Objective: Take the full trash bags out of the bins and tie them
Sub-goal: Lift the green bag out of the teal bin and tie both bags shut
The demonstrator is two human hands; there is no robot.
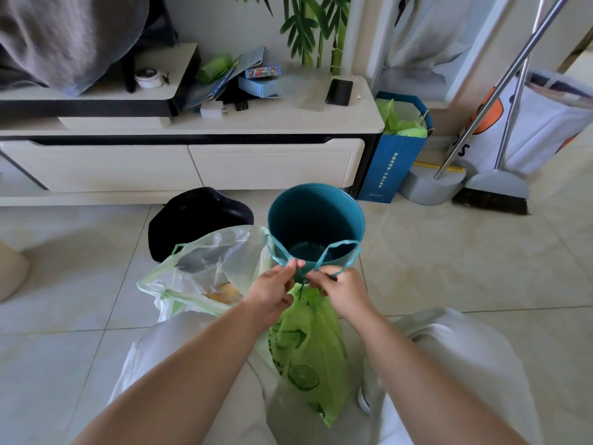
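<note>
A full green trash bag [308, 351] hangs between my knees, its neck gathered by a teal drawstring [340, 248]. My left hand [272, 292] pinches one loop of the drawstring and my right hand [343, 289] pinches the other, right above the bag's neck. Just behind my hands stands a teal bin [316, 213], out of which the bag has come. To the left a pale translucent trash bag [205, 277] sits open with rubbish inside. Behind it is a black bin [195, 216].
A low white TV cabinet [192, 162] runs along the back, cluttered on top. A blue paper bag [398, 155] with green bags stands at its right end, then a dustpan [430, 184] and broom [494, 191]. Tiled floor lies all around.
</note>
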